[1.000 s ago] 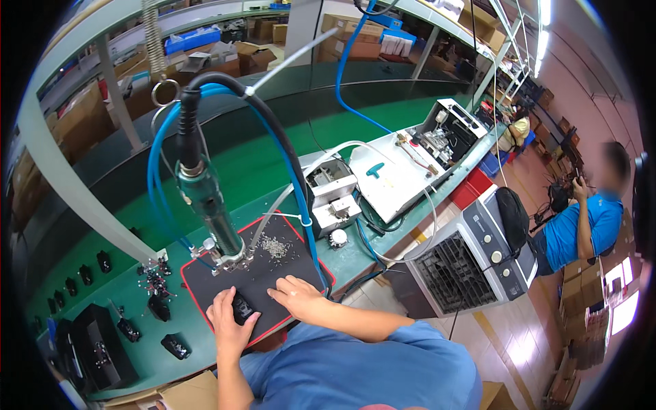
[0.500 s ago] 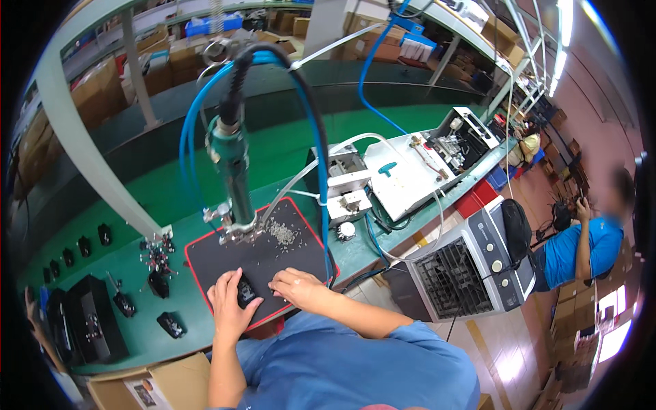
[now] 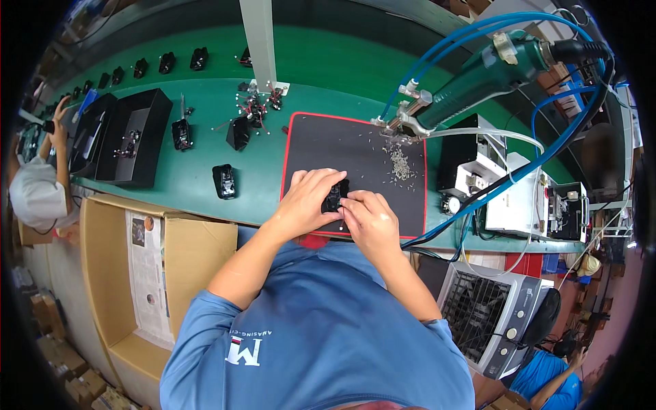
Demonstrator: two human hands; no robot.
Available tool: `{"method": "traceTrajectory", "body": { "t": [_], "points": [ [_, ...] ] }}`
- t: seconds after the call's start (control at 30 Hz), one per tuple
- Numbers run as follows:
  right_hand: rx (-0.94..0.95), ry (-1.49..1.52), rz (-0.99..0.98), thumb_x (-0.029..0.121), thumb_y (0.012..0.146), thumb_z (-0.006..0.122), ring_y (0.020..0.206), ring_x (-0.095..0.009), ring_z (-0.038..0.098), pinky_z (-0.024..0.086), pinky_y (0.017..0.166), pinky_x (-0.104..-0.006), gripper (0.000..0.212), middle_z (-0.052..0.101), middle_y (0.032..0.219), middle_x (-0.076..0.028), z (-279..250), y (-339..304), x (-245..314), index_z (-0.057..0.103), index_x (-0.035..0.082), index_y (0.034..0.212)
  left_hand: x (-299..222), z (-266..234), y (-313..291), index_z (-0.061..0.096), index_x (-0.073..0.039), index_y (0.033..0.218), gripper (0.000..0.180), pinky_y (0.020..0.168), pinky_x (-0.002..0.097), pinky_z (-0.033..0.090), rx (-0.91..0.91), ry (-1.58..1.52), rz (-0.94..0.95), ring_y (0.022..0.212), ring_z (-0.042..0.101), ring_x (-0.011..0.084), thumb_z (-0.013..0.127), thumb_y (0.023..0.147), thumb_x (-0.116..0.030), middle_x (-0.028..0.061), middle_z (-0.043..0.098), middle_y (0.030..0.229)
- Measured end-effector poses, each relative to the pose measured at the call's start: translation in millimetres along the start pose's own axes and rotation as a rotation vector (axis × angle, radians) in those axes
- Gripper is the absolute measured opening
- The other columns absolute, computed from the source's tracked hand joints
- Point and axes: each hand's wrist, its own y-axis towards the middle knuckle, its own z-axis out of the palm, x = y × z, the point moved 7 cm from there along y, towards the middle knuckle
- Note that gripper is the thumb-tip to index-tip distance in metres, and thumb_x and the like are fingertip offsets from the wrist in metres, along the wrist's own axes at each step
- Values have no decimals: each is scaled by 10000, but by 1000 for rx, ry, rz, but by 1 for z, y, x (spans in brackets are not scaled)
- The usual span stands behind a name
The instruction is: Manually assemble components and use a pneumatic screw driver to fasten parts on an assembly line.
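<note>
A small black plastic housing (image 3: 333,198) lies on the black mat with a red rim (image 3: 355,130). My left hand (image 3: 309,202) grips the housing from its left side, thumb below and fingers curled over the top. My right hand (image 3: 373,220) is at the housing's lower right, thumb and forefinger pinched together against its edge. A tiny thin piece shows below those fingertips, too small to name. Beyond the right hand, loose small screws (image 3: 400,164) form a pile on the mat. Over the mat's far right corner hangs a green power screwdriver (image 3: 471,82) with metal fittings.
To the left stand another black housing (image 3: 223,182), a cluster of small wired parts (image 3: 253,106) and a black box (image 3: 133,147). An open cardboard box (image 3: 195,256) is by my left arm. White machine units (image 3: 509,205) and an air cooler (image 3: 478,307) are right. Another person (image 3: 41,191) works far left.
The view has swung to the left. My right hand has come from the mat's lower right to the housing and now touches it; my left hand still holds the housing.
</note>
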Motion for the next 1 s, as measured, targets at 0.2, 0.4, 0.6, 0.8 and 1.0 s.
{"method": "traceTrajectory", "body": {
  "t": [0.2, 0.4, 0.6, 0.8, 1.0],
  "points": [
    [62, -50, -4, 66, 797, 803, 812, -241, 611, 541, 705, -377, 180, 655, 929, -32, 12, 0, 5, 762, 90, 971, -3, -4, -2, 549, -65, 1430, 883, 1015, 442, 387, 17, -33, 0, 1266, 560, 322, 923, 636, -167, 124, 600, 1335],
    [-13, -19, 10, 72, 782, 810, 802, -239, 602, 535, 687, -378, 155, 632, 896, -29, 10, 3, 5, 761, 85, 928, -1, -4, -2, 544, -63, 1429, 908, 1002, 448, 398, -7, -79, 18, 1283, 556, 321, 921, 608, -147, 128, 596, 1357],
    [-35, 62, 94, 82, 794, 813, 815, -246, 615, 532, 673, -387, 155, 619, 886, -41, 14, 1, -4, 774, 102, 943, 1, -5, -2, 554, -77, 1411, 876, 992, 435, 397, -40, -103, 22, 1265, 571, 292, 937, 627, -164, 114, 597, 1358],
    [111, 56, 117, 14, 838, 761, 823, -264, 627, 516, 700, -403, 211, 601, 839, -98, 19, 3, -3, 771, 53, 1046, 3, -2, -4, 548, -75, 1425, 902, 996, 447, 400, -23, -97, 15, 1271, 571, 316, 942, 623, -202, 119, 598, 1371],
    [134, 254, 207, 4, 872, 731, 731, -261, 635, 539, 661, -376, 267, 613, 875, -110, -12, 8, -6, 741, 53, 1135, 3, -5, -1, 576, -97, 1388, 857, 980, 423, 385, -33, -119, -23, 1233, 579, 278, 949, 643, -299, 83, 594, 1346]
  ]
}}
